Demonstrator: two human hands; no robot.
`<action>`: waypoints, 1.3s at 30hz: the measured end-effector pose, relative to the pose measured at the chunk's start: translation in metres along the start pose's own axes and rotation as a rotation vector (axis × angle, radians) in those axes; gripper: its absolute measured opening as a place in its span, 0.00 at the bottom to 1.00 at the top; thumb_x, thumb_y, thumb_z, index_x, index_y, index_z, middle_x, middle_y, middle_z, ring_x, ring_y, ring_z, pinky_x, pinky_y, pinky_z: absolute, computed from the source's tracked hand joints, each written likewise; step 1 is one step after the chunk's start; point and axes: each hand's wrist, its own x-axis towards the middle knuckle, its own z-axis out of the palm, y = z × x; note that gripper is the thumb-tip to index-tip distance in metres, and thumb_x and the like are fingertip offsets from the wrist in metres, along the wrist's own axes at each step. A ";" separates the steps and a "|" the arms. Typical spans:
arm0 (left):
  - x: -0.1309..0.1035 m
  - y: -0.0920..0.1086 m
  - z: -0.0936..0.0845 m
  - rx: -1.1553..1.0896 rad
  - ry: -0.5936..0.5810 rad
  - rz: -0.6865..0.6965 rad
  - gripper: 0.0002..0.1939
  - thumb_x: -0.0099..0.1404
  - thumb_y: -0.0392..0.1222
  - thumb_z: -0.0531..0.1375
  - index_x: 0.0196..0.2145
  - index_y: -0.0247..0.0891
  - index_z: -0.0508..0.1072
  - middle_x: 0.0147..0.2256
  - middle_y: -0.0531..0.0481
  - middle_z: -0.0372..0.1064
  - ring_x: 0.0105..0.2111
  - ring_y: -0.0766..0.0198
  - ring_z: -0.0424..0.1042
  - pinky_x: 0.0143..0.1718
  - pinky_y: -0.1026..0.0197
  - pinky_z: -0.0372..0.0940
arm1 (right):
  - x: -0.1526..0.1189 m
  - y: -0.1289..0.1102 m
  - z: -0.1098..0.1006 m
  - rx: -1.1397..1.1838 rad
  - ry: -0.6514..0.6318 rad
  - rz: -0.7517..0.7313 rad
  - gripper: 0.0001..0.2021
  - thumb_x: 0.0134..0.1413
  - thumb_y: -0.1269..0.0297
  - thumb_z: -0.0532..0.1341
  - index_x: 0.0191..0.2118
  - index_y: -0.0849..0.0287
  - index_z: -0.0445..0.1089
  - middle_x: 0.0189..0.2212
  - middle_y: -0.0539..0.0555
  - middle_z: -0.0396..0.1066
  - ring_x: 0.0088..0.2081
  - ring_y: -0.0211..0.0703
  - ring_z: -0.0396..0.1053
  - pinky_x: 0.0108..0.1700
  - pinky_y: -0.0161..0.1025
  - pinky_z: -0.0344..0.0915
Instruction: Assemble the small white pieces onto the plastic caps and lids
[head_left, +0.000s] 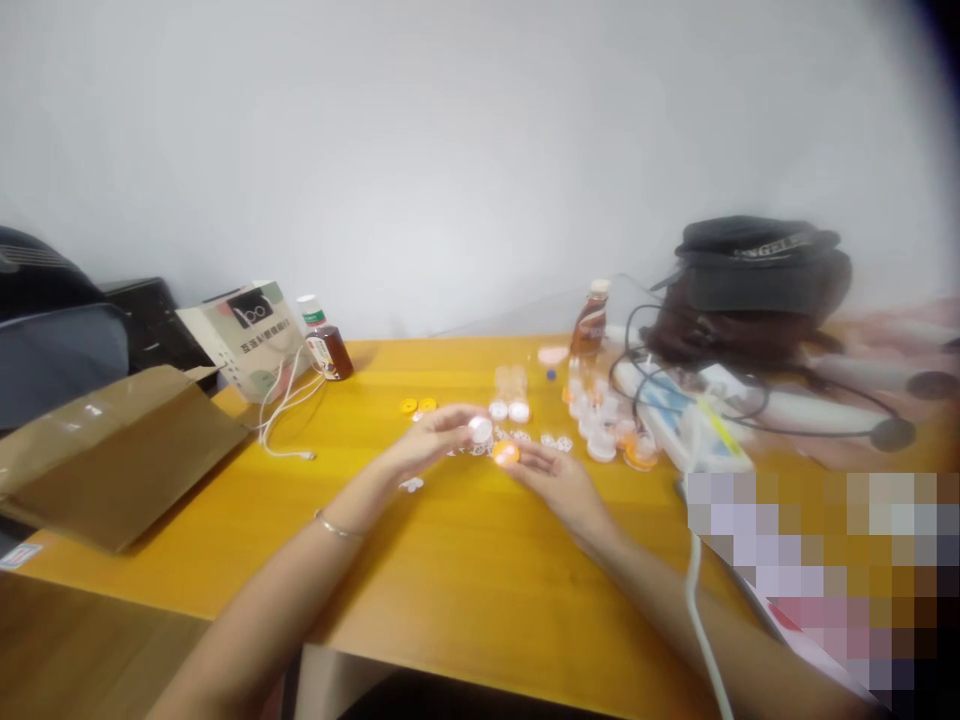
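Only the head view to go on; dead centre of the frame, the left hand (pixel 435 437) grasps a white round piece (pixel 480 430) by its edge; just lower and to the right, the right hand (pixel 559 485) pinches an orange round piece (pixel 505 453) in its fingertips; my guess is that small parts like these need a light edge grip, so the flat faces stay uncovered; they're held near each other, I can't tell if they touch. Around them on the surface (pixel 450 570) lie scattered small white pieces (pixel 557 443); yellow round pieces (pixel 418 405) sit left of centre, and a cluster of clear cups (pixel 600 435) stands right of centre; looks sorted by kind and within easy reach, if you ask me. The clutter's off to the sides, which probably leaves the middle for the hands; cardboard box (pixel 127 450) at the left, a dark bottle (pixel 328 345) by a white cable (pixel 281 420), a black cap (pixel 757 260) at upper right; fine detail's too blurry to read.
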 end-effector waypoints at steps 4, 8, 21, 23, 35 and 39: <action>-0.010 -0.005 0.004 -0.067 0.005 -0.023 0.18 0.57 0.41 0.59 0.46 0.37 0.67 0.44 0.43 0.67 0.43 0.61 0.67 0.46 0.58 0.62 | 0.000 -0.002 0.001 -0.023 -0.029 -0.013 0.18 0.36 0.63 0.66 0.38 0.57 0.72 0.38 0.54 0.74 0.42 0.46 0.70 0.50 0.45 0.61; -0.009 -0.005 0.008 0.012 -0.016 0.001 0.17 0.58 0.40 0.58 0.46 0.37 0.67 0.46 0.43 0.66 0.45 0.60 0.66 0.48 0.56 0.60 | 0.000 -0.001 0.000 -0.028 -0.037 -0.020 0.17 0.36 0.62 0.66 0.38 0.57 0.72 0.37 0.53 0.74 0.42 0.46 0.70 0.50 0.46 0.61; -0.016 -0.002 0.030 0.804 -0.015 0.414 0.19 0.61 0.32 0.53 0.50 0.39 0.62 0.47 0.43 0.64 0.46 0.62 0.64 0.48 0.55 0.61 | 0.005 0.009 -0.004 -0.060 -0.011 -0.048 0.16 0.35 0.65 0.66 0.36 0.56 0.72 0.32 0.51 0.76 0.37 0.44 0.72 0.46 0.45 0.64; -0.017 -0.002 0.029 0.875 -0.027 0.442 0.19 0.61 0.32 0.52 0.50 0.39 0.62 0.47 0.44 0.64 0.47 0.62 0.64 0.49 0.55 0.61 | 0.005 0.009 -0.004 -0.065 -0.023 -0.050 0.16 0.35 0.66 0.66 0.36 0.56 0.72 0.32 0.51 0.76 0.37 0.44 0.72 0.46 0.45 0.64; -0.019 0.002 0.031 0.965 -0.078 0.490 0.17 0.62 0.34 0.52 0.50 0.39 0.62 0.45 0.44 0.65 0.46 0.62 0.64 0.47 0.55 0.63 | 0.001 0.005 -0.004 -0.056 -0.086 -0.036 0.15 0.35 0.65 0.65 0.36 0.57 0.73 0.29 0.51 0.76 0.34 0.44 0.72 0.43 0.42 0.65; -0.021 0.007 0.032 0.910 -0.127 0.499 0.19 0.61 0.28 0.50 0.50 0.40 0.62 0.45 0.46 0.66 0.47 0.63 0.64 0.48 0.56 0.62 | 0.000 0.006 -0.005 -0.068 -0.098 -0.009 0.16 0.35 0.66 0.65 0.37 0.56 0.73 0.27 0.50 0.76 0.31 0.43 0.72 0.39 0.40 0.65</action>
